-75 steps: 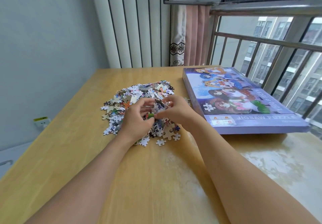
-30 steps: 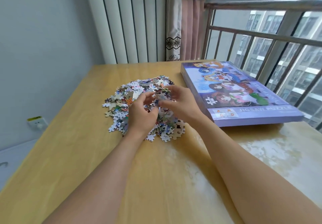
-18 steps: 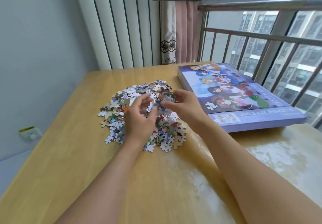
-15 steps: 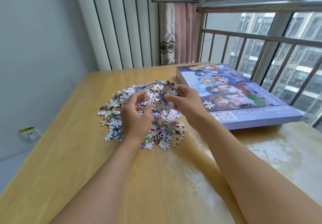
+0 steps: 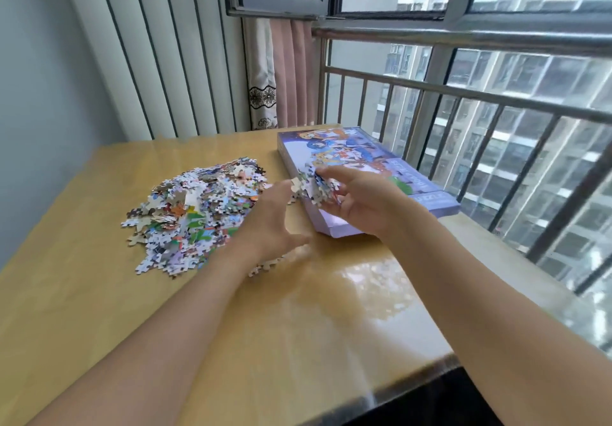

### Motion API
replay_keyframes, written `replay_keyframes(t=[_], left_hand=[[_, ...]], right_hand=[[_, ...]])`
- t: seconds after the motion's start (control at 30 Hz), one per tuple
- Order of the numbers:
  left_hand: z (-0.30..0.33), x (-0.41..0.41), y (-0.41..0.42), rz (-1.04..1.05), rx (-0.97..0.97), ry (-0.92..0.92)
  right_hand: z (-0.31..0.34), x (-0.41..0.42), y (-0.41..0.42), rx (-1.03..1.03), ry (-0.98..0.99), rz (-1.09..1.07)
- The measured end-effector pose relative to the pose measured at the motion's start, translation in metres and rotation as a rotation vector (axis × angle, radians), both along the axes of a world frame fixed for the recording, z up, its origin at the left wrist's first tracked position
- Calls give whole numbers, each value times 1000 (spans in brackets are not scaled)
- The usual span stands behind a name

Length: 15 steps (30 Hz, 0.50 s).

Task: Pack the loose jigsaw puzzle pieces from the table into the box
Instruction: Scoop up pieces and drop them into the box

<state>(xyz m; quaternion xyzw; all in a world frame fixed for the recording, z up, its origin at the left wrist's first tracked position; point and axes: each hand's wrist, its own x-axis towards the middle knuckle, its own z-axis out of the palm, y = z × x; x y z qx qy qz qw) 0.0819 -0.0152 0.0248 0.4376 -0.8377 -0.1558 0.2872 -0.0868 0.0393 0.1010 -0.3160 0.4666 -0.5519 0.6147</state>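
A heap of loose jigsaw pieces point(image 5: 198, 207) lies on the wooden table point(image 5: 298, 319), left of centre. The purple puzzle box point(image 5: 357, 154) lies shut, lid on, at the right by the window. My right hand point(image 5: 361, 203) is raised over the box's near left corner and cups a clump of pieces point(image 5: 313, 185) in its curled fingers. My left hand point(image 5: 275, 220) hovers between heap and box, fingers stretched toward the clump, its fingertips blurred.
A metal window railing point(image 5: 463, 94) runs close behind the box on the right. Vertical blinds point(image 5: 165, 61) and a pink curtain point(image 5: 291, 71) stand behind the table's far edge. The table's near right corner shows at the bottom.
Both hands lifted off the heap and swung right toward the box. The right hand now carries a clump of pieces over the box lid; the view turned right too.
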Motion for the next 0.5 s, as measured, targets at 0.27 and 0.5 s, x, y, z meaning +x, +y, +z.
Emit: replay_keyframes(t=[0.27, 0.5], left_hand=[[6, -59, -2, 60, -130, 262], [22, -65, -25, 151, -158, 440]], right_hand=[[-13, -56, 44, -10, 41, 73], [-28, -62, 49, 110, 75, 46]])
